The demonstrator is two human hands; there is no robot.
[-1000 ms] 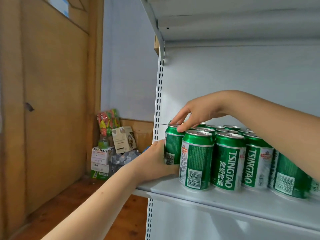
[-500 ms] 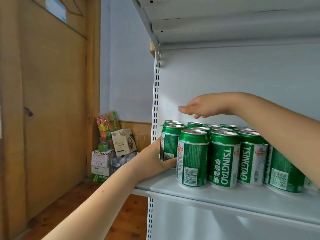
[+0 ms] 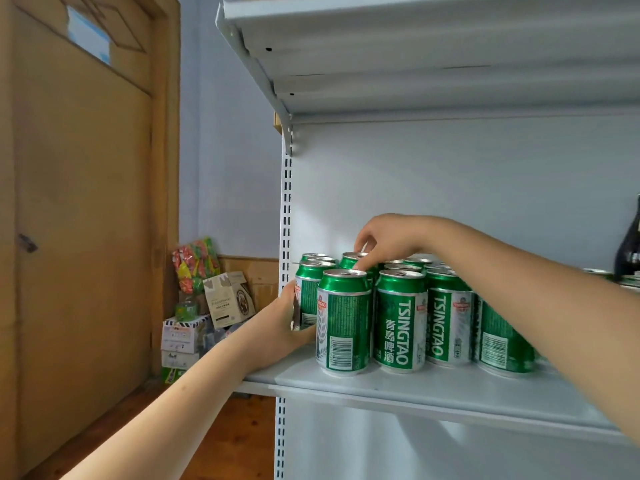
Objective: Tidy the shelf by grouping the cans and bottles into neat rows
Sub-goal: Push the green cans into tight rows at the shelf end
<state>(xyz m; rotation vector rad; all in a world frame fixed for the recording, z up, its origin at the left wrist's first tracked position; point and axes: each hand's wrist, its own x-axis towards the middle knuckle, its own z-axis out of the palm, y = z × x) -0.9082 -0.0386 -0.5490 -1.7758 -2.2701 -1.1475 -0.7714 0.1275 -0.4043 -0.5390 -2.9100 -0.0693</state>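
White shelf (image 3: 433, 386) carries green cans (image 3: 401, 320) packed in rows at 3 o'clock. Left hand (image 3: 277, 323) wraps its fingers round the end can (image 3: 306, 292); right hand (image 3: 384, 242) pinches a back can's (image 3: 351, 259) rim from above.

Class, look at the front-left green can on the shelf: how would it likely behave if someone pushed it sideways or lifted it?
The front-left can stands upright on a smooth white shelf, so it would probably slide rather than tip. Its glossy metal wall may be slippery. Its tab looks unopened, so it is likely full and heavy for its size. On its side, it would roll.
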